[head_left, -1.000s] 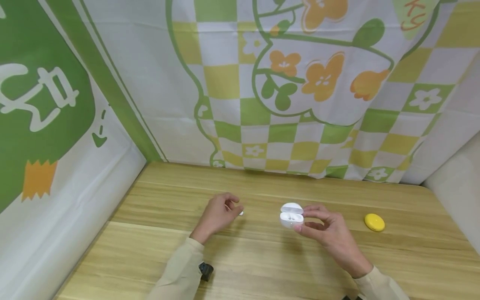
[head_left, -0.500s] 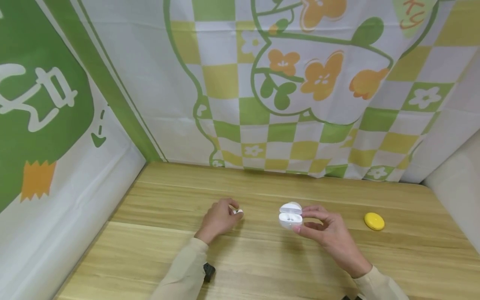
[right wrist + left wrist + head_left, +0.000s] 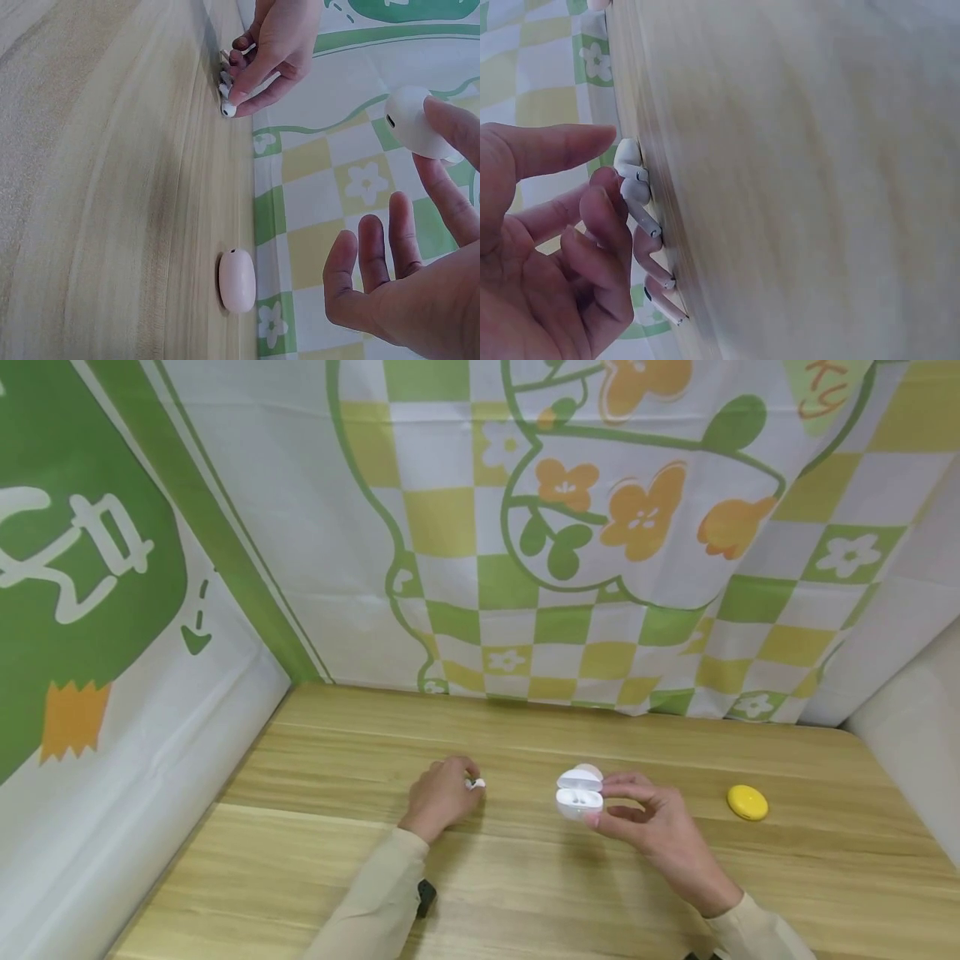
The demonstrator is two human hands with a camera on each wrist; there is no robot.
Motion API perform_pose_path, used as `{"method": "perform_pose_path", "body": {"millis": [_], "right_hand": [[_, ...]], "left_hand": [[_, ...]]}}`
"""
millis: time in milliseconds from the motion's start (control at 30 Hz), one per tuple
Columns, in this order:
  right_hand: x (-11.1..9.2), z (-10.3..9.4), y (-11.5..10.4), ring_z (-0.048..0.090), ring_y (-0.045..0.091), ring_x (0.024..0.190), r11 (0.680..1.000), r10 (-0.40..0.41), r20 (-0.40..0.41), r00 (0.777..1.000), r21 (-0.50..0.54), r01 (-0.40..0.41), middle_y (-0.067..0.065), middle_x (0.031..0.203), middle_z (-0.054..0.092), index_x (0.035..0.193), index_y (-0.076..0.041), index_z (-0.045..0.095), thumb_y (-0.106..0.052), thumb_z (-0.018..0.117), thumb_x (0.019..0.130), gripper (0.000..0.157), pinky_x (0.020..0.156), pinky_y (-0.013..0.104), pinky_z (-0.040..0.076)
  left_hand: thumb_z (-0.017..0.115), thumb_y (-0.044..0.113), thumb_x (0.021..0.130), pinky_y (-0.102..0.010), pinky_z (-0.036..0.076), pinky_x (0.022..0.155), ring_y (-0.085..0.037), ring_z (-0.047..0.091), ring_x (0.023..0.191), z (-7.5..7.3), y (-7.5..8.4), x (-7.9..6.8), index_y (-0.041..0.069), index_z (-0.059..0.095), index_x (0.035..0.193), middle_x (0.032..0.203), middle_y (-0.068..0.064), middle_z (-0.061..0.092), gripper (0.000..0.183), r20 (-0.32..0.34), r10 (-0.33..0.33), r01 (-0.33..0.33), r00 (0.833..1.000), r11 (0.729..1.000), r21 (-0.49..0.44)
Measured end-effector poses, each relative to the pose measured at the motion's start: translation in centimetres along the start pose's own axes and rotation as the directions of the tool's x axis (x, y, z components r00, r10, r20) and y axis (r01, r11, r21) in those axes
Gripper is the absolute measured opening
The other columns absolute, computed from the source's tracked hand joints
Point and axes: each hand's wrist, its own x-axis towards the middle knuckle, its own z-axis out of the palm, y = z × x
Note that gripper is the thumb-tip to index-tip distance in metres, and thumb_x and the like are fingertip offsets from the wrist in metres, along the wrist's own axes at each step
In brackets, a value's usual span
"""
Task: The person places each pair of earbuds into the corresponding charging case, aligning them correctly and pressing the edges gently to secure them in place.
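My left hand is low over the table, thumb and fingers around a white earbud. In the left wrist view a gap shows between thumb and fingertips, and the bud lies just beyond them. Beside it are another white earbud and two pinkish earbuds, partly behind the fingers. My right hand holds a white earbud case above the table between thumb and fingers. The lid is raised, and two dark slots show inside. In the right wrist view the other fingers are spread away from it.
A pale pink rounded case lies on the wooden table, mostly hidden behind the raised lid in the head view. To the right of my right hand lies a round yellow case. Patterned cloth hangs along the table's back edge.
My left wrist has shifted slightly right and forward, and its hand has turned over the earbuds. More of the pink case shows behind the lid. The right hand keeps its hold almost unmoved.
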Motion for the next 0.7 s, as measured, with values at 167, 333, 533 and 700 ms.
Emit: {"method": "perform_pose_path", "body": {"millis": [167, 333, 533, 700], "right_hand": [[-0.04, 0.18, -0.21, 0.058, 0.018, 0.116, 1.000, -0.002, 0.000, 1.000, 0.002, 0.002, 0.015, 0.121, 0.061, 0.107, 0.001, 0.076, -0.008, 0.082, 0.085, 0.025, 0.096, 0.032, 0.052], [0.00, 0.14, -0.07, 0.057, 0.018, 0.117, 1.000, 0.002, 0.001, 1.000, -0.001, -0.002, 0.014, 0.121, 0.061, 0.107, 0.000, 0.076, -0.009, 0.082, 0.085, 0.025, 0.096, 0.032, 0.051], [0.00, 0.09, 0.03, 0.056, 0.017, 0.117, 1.000, 0.003, -0.004, 1.000, -0.005, -0.003, 0.013, 0.121, 0.062, 0.107, -0.001, 0.076, -0.009, 0.083, 0.084, 0.025, 0.096, 0.033, 0.051], [0.06, 0.20, -0.11, 0.057, 0.017, 0.117, 1.000, -0.009, -0.005, 1.000, -0.012, 0.009, 0.014, 0.120, 0.062, 0.106, 0.000, 0.076, -0.008, 0.083, 0.085, 0.024, 0.096, 0.033, 0.051]], "left_hand": [[0.074, 0.019, 0.090, -0.040, 0.046, 0.060, -0.022, 0.055, 0.072, 0.05, 0.16, 0.16, 0.010, 0.074, 0.107, 0.095, -0.007, 0.070, 0.020, 0.000, -0.014, 0.014, 1.000, 1.000, 0.028], [0.074, 0.016, 0.089, -0.040, 0.047, 0.060, -0.022, 0.057, 0.070, 0.13, 0.21, 0.23, 0.010, 0.074, 0.099, 0.097, -0.007, 0.072, 0.012, -0.017, -0.005, 0.005, 1.000, 0.999, 0.038], [0.076, 0.014, 0.088, -0.035, 0.044, 0.054, -0.019, 0.054, 0.060, 0.14, 0.25, 0.16, 0.009, 0.073, 0.092, 0.088, -0.006, 0.070, 0.007, -0.026, 0.018, -0.018, 0.999, 0.999, 0.035], [0.074, 0.015, 0.089, -0.028, 0.037, 0.046, -0.013, 0.046, 0.051, 0.16, 0.44, -0.01, 0.007, 0.074, 0.096, 0.072, 0.000, 0.064, 0.011, -0.026, 0.045, -0.046, 0.999, 0.999, -0.012]]}}
